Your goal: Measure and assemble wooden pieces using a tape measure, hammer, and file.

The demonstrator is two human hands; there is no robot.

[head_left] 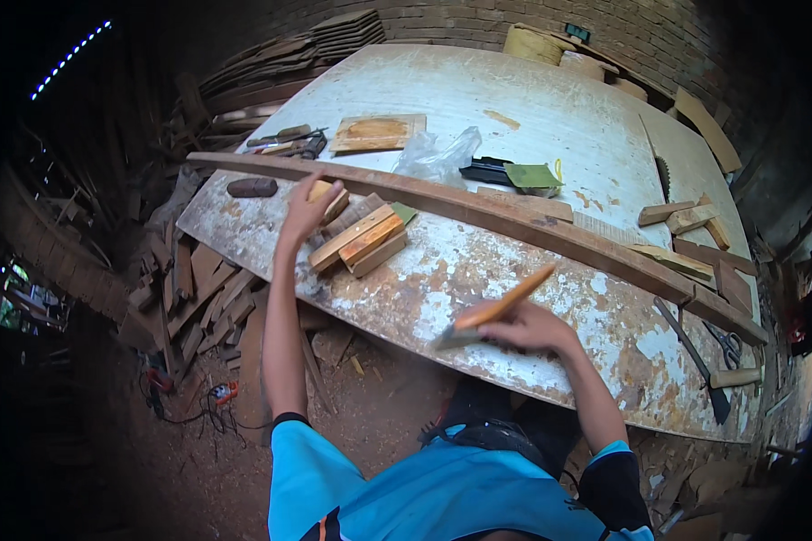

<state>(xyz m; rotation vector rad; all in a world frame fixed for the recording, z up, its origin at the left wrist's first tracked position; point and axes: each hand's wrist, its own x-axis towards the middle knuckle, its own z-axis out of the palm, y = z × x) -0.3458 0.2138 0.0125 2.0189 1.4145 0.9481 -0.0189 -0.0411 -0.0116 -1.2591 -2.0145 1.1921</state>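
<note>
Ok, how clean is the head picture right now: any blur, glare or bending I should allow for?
Head view: the tool in the right hand is smeared at its lower end, likely from motion; the long beam and the table bow with the lens; the picture's rim falls to black; the plastic bag shows pale glints.

Shirt (460,491), bright blue, short-sleeved, well below the fingers (505,333); left cuff (290,418), black; right sleeve (612,487), black-panelled; stripe (323,530), orange; trousers (483,406), dark, nearer fingers.

Bright tabletop (559,117), dim floor (397,388), black fisheye rim, blurred blade (458,338)
</note>
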